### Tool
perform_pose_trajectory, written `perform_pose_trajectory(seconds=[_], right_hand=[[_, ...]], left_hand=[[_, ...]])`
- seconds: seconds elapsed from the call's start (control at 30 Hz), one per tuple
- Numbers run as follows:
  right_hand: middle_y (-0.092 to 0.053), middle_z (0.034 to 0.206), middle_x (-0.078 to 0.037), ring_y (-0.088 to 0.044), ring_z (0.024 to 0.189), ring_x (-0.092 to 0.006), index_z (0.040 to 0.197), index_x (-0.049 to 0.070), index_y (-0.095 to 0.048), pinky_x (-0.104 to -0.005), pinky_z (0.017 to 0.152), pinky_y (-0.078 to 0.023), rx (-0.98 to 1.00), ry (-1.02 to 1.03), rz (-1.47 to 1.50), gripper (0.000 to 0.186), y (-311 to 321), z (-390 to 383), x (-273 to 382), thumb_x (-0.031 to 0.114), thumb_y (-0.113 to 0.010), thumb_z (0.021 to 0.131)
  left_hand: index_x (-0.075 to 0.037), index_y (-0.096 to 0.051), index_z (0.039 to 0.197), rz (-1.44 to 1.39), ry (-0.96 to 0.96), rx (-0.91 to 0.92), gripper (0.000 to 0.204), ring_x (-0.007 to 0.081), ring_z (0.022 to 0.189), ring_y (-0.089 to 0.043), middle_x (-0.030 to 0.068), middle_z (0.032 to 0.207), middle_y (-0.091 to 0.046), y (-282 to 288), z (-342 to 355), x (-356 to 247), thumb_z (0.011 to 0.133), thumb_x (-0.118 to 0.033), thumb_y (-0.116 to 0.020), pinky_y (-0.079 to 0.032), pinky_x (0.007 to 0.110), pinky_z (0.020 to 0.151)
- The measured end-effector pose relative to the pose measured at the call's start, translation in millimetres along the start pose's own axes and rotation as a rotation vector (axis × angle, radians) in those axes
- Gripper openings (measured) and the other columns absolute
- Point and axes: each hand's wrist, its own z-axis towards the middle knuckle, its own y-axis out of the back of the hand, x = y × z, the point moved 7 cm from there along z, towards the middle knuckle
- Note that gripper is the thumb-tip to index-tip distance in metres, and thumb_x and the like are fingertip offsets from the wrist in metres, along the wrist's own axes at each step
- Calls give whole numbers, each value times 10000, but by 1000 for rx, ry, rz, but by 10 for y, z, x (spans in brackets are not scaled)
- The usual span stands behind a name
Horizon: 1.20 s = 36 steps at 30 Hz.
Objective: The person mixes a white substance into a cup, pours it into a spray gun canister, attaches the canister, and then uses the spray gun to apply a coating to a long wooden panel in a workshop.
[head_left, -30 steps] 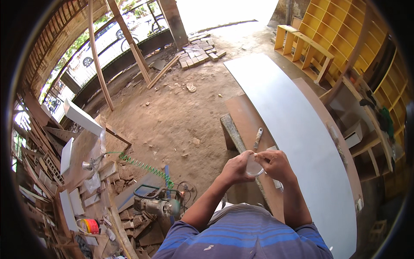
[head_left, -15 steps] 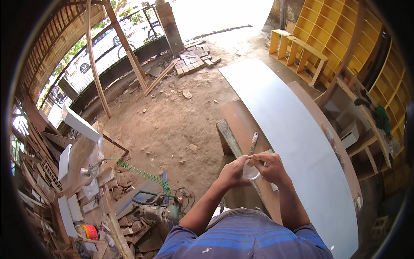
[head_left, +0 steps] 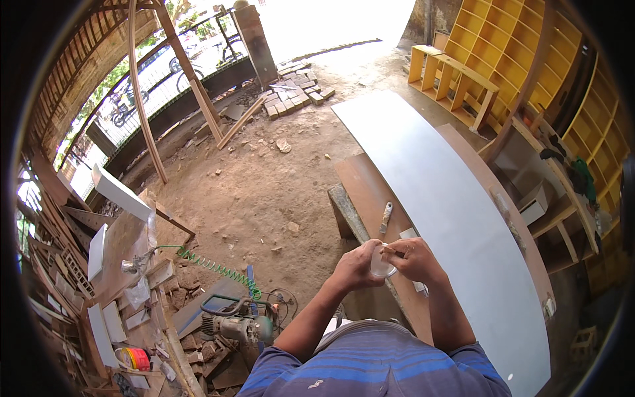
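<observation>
The long white panel (head_left: 456,218) lies across the brown surface (head_left: 360,173). My left hand (head_left: 355,267) has its fingers curled round the clear cup (head_left: 381,264), whose handling looks unfinished; my right hand's (head_left: 415,259) fingers bunch at its rim, pinching what I cannot tell. The brush (head_left: 385,218) lies unheld.

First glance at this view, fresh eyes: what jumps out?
Probably the long white panel sweeping down the right of the hands, then the bright yellow shelving at upper right. Next, lower centre, the left hand holding a small clear cup, with the right hand close against it. The green coiled hose stands out at lower left.
</observation>
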Motion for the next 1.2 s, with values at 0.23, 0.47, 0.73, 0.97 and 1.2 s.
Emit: perform_pose_trajectory(seconds=[0.23,0.47,0.73,0.97,1.2], right_hand=[[-787,851,-126,-699,695,-196,990,69,-855,-346,660,-540,-120,15,14,117,62,4,80,154,-794,937],[-780,836,-121,-694,695,-190,1006,57,-853,-341,660,-537,-189,60,112,124,83,24,119,139,-791,936],[-774,816,-120,-686,685,-161,1036,50,-849,-336,645,-529,-116,42,104,140,34,56,87,134,-793,940],[-778,819,-104,-691,688,-159,1046,51,-847,-339,649,-540,61,-8,14,145,-33,47,-3,124,-781,941],[-774,811,-123,-709,696,-194,1018,39,-841,-343,673,-549,-181,83,8,128,52,61,40,115,-772,942]], left_hand=[[-73,-499,1486,6,-23,-25,944,404,1247,-675,232,1339,-682,-14,8,43,691,-365,-916,-556,482,1046],[-70,-505,1480,20,-32,-32,937,408,1234,-682,234,1325,-689,20,16,24,695,-374,-917,-561,482,1037],[-63,-512,1466,15,-47,-41,924,410,1224,-684,234,1318,-689,54,33,32,694,-372,-917,-565,484,1025],[-62,-511,1468,-3,-14,-13,925,410,1222,-685,235,1313,-690,66,53,29,684,-350,-908,-568,483,1021],[-66,-506,1471,42,-57,-47,938,416,1219,-686,236,1309,-690,79,67,8,679,-356,-916,-570,489,1012]])
